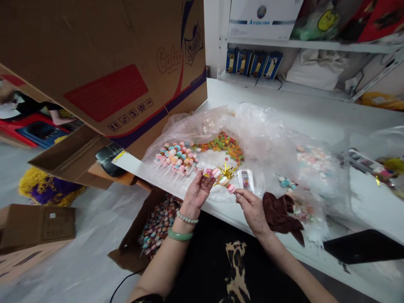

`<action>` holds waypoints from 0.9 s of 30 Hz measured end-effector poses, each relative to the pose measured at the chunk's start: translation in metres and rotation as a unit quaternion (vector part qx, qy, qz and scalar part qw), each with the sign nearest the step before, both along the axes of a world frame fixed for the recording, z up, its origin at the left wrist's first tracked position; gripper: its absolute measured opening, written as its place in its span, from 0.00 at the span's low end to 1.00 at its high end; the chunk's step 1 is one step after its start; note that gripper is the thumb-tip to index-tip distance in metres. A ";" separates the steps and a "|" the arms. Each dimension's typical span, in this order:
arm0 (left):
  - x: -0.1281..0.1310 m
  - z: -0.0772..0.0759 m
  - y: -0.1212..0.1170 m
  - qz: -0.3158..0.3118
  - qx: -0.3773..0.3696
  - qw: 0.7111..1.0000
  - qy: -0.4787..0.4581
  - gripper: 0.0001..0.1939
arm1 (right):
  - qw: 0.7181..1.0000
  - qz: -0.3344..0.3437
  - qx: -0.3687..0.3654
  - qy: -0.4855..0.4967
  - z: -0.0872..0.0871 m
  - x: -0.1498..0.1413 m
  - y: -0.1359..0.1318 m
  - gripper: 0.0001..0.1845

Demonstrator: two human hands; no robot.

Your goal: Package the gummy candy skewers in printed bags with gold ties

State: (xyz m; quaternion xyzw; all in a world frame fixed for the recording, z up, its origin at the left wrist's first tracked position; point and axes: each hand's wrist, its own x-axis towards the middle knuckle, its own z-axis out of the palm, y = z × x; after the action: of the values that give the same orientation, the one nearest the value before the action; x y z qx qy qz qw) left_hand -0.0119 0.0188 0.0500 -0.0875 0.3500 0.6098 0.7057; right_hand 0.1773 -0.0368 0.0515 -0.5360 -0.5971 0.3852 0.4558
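Candy skewer sits across the gap between my hands, over the clear plastic sheet on the white table. My left hand pinches its upper end, and my right hand pinches its lower pink candy. Gold foil sprouts mid-skewer; round pastel candies lie just behind.

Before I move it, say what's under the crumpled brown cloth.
The crumpled brown cloth rests on clear plastic sheeting, small candies showing beside it; what lies directly beneath is covered.
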 end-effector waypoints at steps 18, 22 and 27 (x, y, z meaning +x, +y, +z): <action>0.002 0.001 -0.001 -0.007 0.036 0.999 0.014 0.16 | 0.994 -0.029 0.075 -0.072 0.000 0.000 -0.001 0.09; 0.000 -0.003 -0.003 -0.017 0.062 0.998 0.026 0.11 | 0.991 -0.033 0.089 -0.097 -0.010 0.003 0.001 0.10; -0.002 -0.010 -0.003 -0.021 0.107 0.992 0.069 0.07 | 0.986 -0.031 0.107 -0.128 -0.013 0.005 0.001 0.10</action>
State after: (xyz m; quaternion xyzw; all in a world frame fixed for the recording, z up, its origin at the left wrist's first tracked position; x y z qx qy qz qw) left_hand -0.0141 0.0157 0.0402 0.0379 0.3322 0.6337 0.6976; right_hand 0.1827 -0.0361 0.0382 -0.5474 -0.6713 0.2332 0.4421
